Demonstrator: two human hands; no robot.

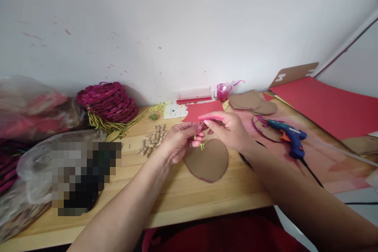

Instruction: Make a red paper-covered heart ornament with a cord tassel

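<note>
Above a heart-shaped brown cardboard piece (206, 161) with a purple edge, my two hands meet at the fingertips. My left hand (184, 138) is closed in a pinch, with a bit of yellow-green yarn (202, 146) showing among and below its fingers. My right hand (226, 128) is also pinched shut, its thumb and forefinger against the left fingertips. A tiny dark reddish thing shows where the fingertips meet; its kind is too small to tell. Pink stains mark the fingers. Left of the hands lies a pile of peanuts (152, 140).
A blue glue gun (291, 138) rests at right on a purple-edged cardboard piece, its cord trailing frontward. Behind are stacked cardboard shapes (246, 100), a cup of pink paint (223, 91) and red paper (203, 111). A purple braided bundle (108, 102) and plastic bags (38, 106) fill the left.
</note>
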